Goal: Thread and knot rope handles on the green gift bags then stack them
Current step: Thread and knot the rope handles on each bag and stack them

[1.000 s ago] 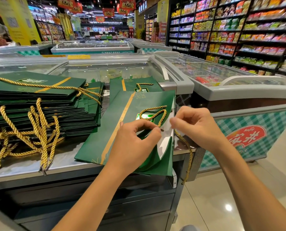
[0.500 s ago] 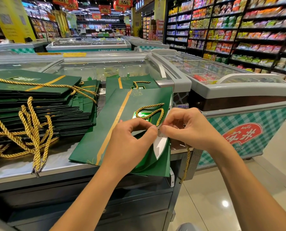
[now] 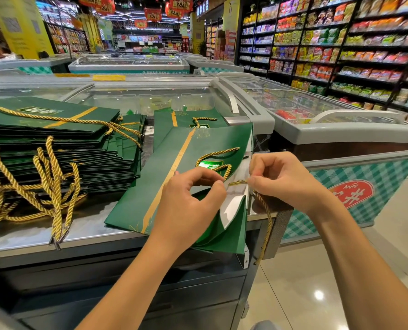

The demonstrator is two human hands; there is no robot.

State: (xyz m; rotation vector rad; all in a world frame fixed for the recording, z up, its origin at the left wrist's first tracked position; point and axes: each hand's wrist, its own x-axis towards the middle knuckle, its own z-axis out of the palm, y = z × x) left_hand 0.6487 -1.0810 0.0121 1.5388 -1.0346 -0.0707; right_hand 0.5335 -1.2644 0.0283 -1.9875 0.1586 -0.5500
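A flat green gift bag with a gold stripe lies on the steel counter, its mouth turned toward me and the white inside showing. One gold rope handle loops on its top face. My left hand pinches the bag's upper edge. My right hand pinches a second gold rope just right of that edge; the rope's free end hangs down past the counter corner. A tall stack of finished green bags with rope handles sits at the left.
More green bags lie behind the one in hand. Loose gold rope loops spill over the steel counter front. Glass-lid freezer chests stand behind and right; stocked shelves line the far right aisle.
My hands came together at the bag's edge, then my right hand drew away to the right, pulling a short length of gold rope taut between the two hands.
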